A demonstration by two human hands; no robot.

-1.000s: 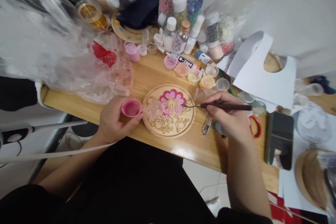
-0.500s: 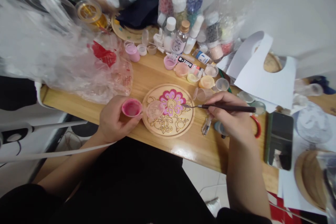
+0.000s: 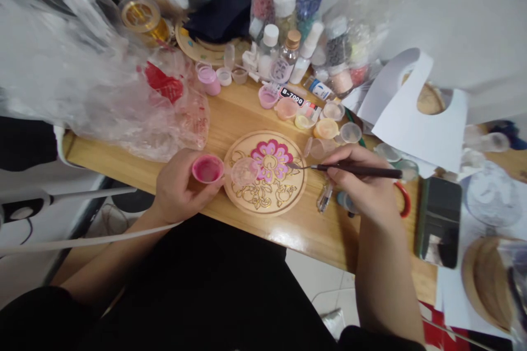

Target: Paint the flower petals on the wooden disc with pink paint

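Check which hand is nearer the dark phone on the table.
Right. The right hand, holding a brush, sits just left of the phone. The left hand is far off beyond the wooden disc, holding a pink paint pot.

Soft, even light fills the scene, brightest at the upper right, where the white surface (image 3: pixel 473 5) washes out. Shadows are faint: only a pale one lies under the right hand (image 3: pixel 364 192) on the worktop (image 3: pixel 239 118), whose varnish shines along the near edge. The clear plastic bag (image 3: pixel 61 66) glares white. The middle is crisp: the painted wooden disc (image 3: pixel 265 173), the paintbrush (image 3: pixel 354 170), the pink paint pot (image 3: pixel 207 169) in the left hand (image 3: pixel 179 189). The jars (image 3: pixel 284 0) at the top blur, the worktop's edge bows toward the corners, and the black clothing (image 3: pixel 206 296) below loses all detail.
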